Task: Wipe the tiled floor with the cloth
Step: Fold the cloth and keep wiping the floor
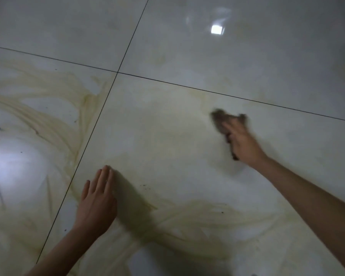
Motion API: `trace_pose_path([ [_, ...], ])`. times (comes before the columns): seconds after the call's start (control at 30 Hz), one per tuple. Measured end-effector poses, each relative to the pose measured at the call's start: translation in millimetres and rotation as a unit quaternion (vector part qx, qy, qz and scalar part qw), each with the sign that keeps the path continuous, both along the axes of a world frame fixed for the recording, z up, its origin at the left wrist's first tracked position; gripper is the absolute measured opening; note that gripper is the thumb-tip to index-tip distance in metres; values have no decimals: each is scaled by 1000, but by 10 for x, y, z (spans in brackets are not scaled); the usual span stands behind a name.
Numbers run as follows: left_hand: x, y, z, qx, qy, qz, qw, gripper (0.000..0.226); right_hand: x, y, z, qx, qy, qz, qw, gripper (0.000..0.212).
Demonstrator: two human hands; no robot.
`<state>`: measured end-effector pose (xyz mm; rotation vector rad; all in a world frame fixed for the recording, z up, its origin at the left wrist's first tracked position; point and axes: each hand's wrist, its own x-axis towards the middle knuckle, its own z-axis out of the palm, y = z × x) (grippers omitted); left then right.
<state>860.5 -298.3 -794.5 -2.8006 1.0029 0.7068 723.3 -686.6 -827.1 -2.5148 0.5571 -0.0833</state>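
A glossy pale tiled floor (167, 136) with dark grout lines fills the view, smeared with yellowish streaks. My right hand (241, 139) presses a dark brown cloth (219, 118) flat onto the tile at the centre right; hand and cloth are motion-blurred. The cloth sticks out past the fingertips and under the palm. My left hand (97, 202) lies flat on the floor at the lower left, fingers straight and together, holding nothing.
Yellow-brown smear marks (48, 108) cover the left tile and run along the bottom (197, 220). Small dark specks (143, 185) lie near my left hand. Ceiling lights reflect at the upper right (217, 29) and far left (14, 162).
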Motion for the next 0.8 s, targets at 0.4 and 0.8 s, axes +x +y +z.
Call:
trace_pose_path([
  [0.4, 593, -312, 124, -26, -50, -63, 996, 57, 460, 2513, -111, 76, 20, 167, 983, 53],
  [0.8, 1116, -833, -34, 25, -26, -258, 965, 57, -168, 809, 366, 3, 191, -171, 967, 54],
])
